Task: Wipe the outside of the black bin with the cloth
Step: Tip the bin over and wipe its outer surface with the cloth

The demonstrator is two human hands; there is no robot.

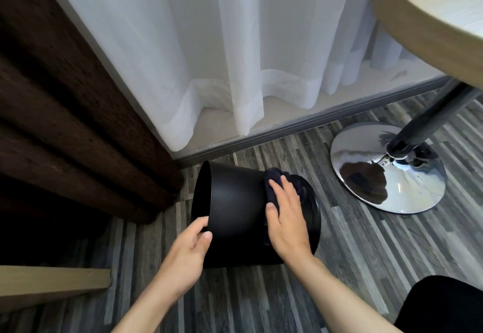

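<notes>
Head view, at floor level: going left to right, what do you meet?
Dark brown curtain → left hand gripping the rim of the black bin, tipped on its side → right hand pressing the dark cloth onto the bin's outer wall → chrome table base.

Black bin [235, 202]: smooth, matt to satin plastic. Cloth [271, 188]: dark, soft, nappy fabric. Floor [352, 241]: grey wood-grain planks, low sheen. Desk base [386, 181]: mirror-polished metal. Sheer curtain [209, 58]: thin white fabric. Drape [65, 110]: coarse brown weave.
</notes>
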